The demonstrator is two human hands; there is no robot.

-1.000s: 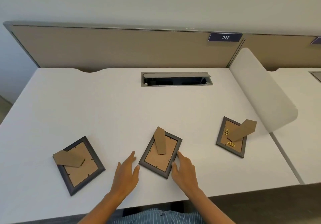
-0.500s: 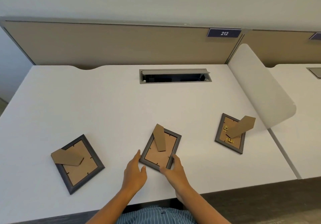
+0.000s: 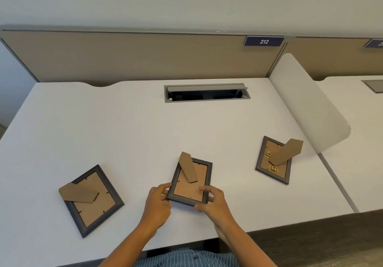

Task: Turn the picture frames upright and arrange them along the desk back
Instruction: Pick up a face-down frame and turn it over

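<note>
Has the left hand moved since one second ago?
Yes. The left hand has closed in rightward onto the middle frame, now gripping its near left corner.

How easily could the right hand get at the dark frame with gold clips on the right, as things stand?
Probably yes, but not at once. The right hand grips the middle dark frame, so it must let go first. The bare white desk between it and the dark frame with gold clips leaves the way free.

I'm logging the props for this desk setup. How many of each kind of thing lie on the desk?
Picture frames, face down with cardboard easel backs up: 3 (left, middle, right)
Hands gripping the middle frame: 2 (left hand, right hand)
Total: 5
</note>
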